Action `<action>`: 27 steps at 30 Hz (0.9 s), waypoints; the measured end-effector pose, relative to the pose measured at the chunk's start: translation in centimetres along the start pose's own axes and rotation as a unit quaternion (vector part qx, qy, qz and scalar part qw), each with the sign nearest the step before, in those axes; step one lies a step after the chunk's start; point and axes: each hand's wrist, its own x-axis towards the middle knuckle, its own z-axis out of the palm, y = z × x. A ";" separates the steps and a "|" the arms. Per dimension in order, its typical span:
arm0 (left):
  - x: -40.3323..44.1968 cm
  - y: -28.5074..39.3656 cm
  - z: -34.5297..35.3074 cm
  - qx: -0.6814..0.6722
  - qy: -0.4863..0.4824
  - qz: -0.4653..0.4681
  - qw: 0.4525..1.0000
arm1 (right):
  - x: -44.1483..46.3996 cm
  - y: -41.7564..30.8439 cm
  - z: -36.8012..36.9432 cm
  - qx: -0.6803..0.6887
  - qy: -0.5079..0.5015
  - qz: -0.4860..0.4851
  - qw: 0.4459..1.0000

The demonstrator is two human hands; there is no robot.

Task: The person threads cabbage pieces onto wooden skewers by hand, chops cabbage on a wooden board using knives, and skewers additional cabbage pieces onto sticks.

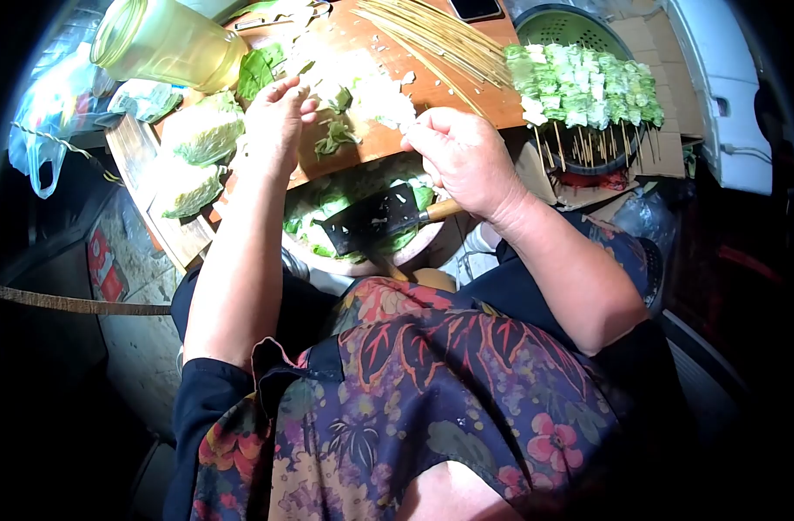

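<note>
My left hand [280,120] is over the board with its fingers loosely bent and apart, and nothing shows in them. My right hand [462,158] is closed in a pinch near the board's front edge, at a glaring white patch. What it pinches, if anything, I cannot make out. Leaf scraps [334,137] and a dark green leaf [258,71] lie near my left hand. Below my hands, a cleaver [375,219] with a wooden handle [442,209] rests across a basin [410,252] of cut leaves. Bare bamboo skewers [440,39] lie beyond my right hand.
Loaded leaf skewers [588,87] lie over a dark green colander [570,26] at the right. Cabbage pieces [207,130] sit at the board's left, below a tilted yellowish jar [167,48]. A phone [475,9] lies at the back. A plastic bag [49,130] hangs far left.
</note>
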 end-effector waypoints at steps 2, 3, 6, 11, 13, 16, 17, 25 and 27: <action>0.4 -0.2 0.6 0.049 -0.006 -0.001 0.999 | -0.1 -0.2 -0.3 0.017 0.000 0.008 1.000; 0.4 -0.3 1.1 0.120 -0.017 -0.029 0.992 | -0.2 -0.4 -0.5 0.017 0.001 0.008 1.000; 1.4 -1.0 1.2 0.250 -0.048 -0.037 0.966 | -0.5 -0.8 -0.9 0.044 -0.020 0.013 0.999; 2.7 -1.7 1.1 0.383 -0.048 0.008 0.923 | -0.5 -0.4 -1.1 0.015 -0.041 0.015 0.999; 1.6 -1.2 1.8 0.399 -0.040 0.027 0.916 | -0.5 -0.4 -1.1 0.001 -0.043 0.005 0.999; 1.5 -1.8 2.2 0.347 -0.030 0.044 0.936 | -0.6 -0.5 -0.9 -0.014 -0.046 -0.005 0.999; 1.6 -2.1 2.2 0.277 -0.029 0.043 0.959 | -0.6 -0.5 -0.8 -0.015 -0.048 -0.006 0.999; 0.8 0.3 0.8 -0.047 -0.056 -0.128 0.989 | -0.7 -0.3 -0.7 -0.057 -0.066 0.014 0.996; 0.7 0.6 0.5 -0.186 -0.029 -0.072 0.979 | -0.8 -0.5 -0.7 -0.064 -0.074 0.015 0.995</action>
